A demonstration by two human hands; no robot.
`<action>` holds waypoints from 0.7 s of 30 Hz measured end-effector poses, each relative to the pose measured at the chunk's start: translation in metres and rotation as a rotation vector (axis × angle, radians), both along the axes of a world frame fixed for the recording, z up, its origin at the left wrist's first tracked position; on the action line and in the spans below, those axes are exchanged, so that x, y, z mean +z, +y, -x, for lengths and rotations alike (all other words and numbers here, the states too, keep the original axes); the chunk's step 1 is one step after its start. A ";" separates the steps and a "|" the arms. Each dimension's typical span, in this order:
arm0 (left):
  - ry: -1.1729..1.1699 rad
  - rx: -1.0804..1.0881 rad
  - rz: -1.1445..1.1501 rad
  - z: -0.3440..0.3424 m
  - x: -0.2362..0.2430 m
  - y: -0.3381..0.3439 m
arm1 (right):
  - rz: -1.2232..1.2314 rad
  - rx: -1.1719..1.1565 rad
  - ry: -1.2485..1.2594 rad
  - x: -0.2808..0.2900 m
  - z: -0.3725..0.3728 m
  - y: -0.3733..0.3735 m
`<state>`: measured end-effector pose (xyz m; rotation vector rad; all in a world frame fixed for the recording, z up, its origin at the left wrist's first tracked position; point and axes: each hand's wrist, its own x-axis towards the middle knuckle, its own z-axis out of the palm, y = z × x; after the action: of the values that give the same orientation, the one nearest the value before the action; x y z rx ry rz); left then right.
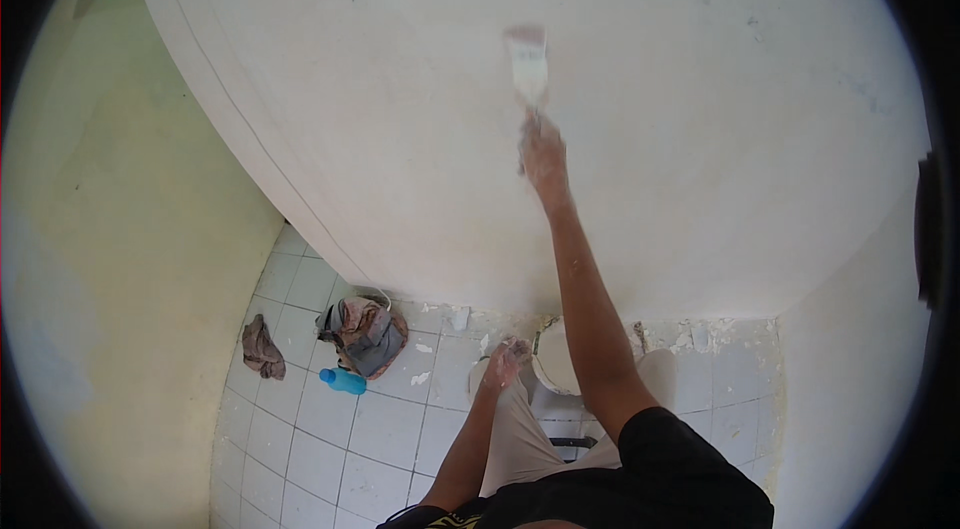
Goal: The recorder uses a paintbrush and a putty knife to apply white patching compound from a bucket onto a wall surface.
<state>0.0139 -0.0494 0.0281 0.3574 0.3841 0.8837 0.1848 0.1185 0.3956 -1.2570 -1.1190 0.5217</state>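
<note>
My right hand (543, 157) is raised in front of the pale wall (400, 129), its fingers closed round the handle of a putty knife (529, 64). The wide blade points up and looks coated in white, with a darker pinkish end; motion blurs it slightly. Low down, my left hand (508, 361) is by my left knee, smeared with white. Its fingers are too unclear to read. Between my knees stands a round bucket (556, 364) with off-white contents, partly covered by my right forearm.
On the tiled floor (385, 449) to the left are a patterned bag (368, 334), a blue bottle (343, 381) and a crumpled cloth (262, 349). White flakes (420, 379) lie along the wall's foot. A thin cable (270, 169) runs down the wall. Side walls stand left and right.
</note>
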 end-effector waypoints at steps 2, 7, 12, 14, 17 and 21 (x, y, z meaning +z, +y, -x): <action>-0.005 0.002 -0.003 -0.001 0.000 0.000 | -0.236 -0.500 -0.561 -0.070 0.000 0.013; -0.001 0.006 -0.052 0.000 0.003 -0.001 | 0.202 -0.319 -0.213 -0.197 0.011 -0.011; -0.025 -0.001 -0.065 0.005 0.005 -0.005 | 0.662 -0.076 0.572 -0.208 0.024 -0.056; -0.027 -0.014 -0.091 0.007 0.003 -0.005 | 0.564 -0.068 0.027 -0.188 0.021 -0.050; -0.013 -0.015 -0.067 0.003 -0.001 -0.002 | 0.220 -0.106 -0.416 -0.133 0.009 -0.022; 0.012 -0.002 0.021 0.002 -0.004 -0.001 | -0.094 0.178 0.150 -0.003 0.011 0.011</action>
<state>0.0118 -0.0503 0.0238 0.3440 0.4039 0.8751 0.1739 0.1299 0.3922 -1.0247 -1.1208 0.6784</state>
